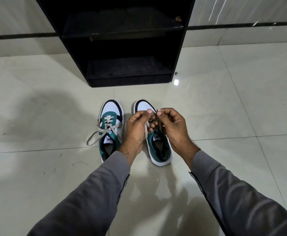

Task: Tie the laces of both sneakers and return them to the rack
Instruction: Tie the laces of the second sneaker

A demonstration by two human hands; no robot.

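Left hand (136, 127) and right hand (171, 126) each pinch the beige flat laces (146, 132) above the green-and-white right sneaker (159, 149), forming its knot; the matching left sneaker (109, 130), beside the left hand, lies untied.

Single head cam, wide-angle, looks fwd + steeply down at floor (37, 108); rack (129, 48) ahead, close range.

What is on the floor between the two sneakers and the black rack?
Nothing: in the head view, only bare glossy floor tile separates the green-and-white sneakers from the black wooden rack.
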